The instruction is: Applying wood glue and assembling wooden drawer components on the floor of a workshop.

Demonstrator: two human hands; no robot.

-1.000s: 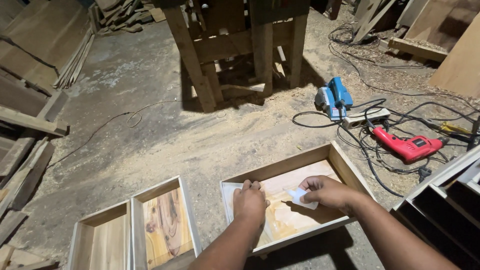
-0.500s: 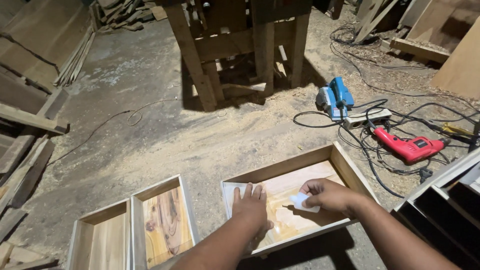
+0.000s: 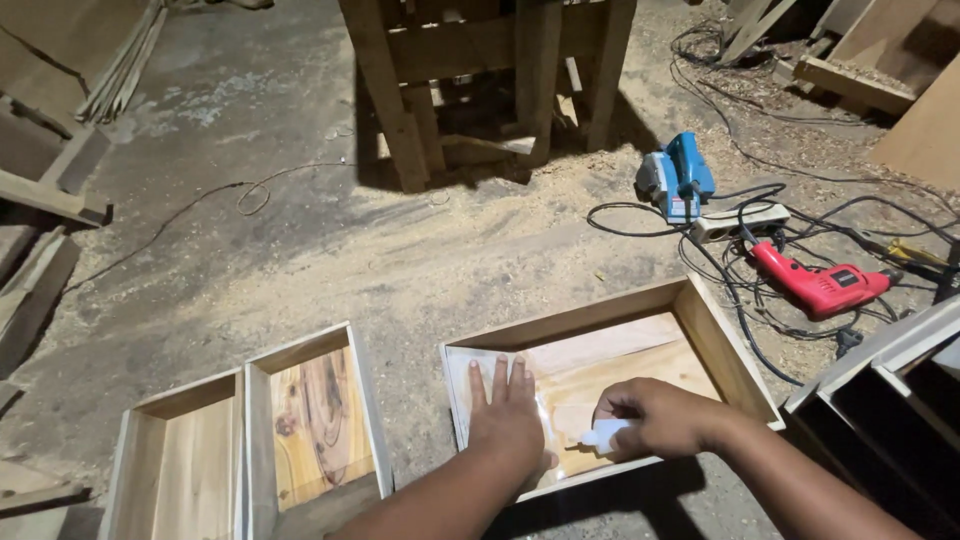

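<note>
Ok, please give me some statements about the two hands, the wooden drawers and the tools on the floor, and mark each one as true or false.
1. The left hand lies flat, fingers spread, inside the wooden drawer. True.
2. The right hand holds a hammer. False: it grips a small white object.
3. The red drill lies inside the drawer. False: it lies on the floor, to the right among cables.
4. Two more open drawers lie to the left. True.
5. The blue power tool is in the right hand. False: it rests on the floor.
</note>
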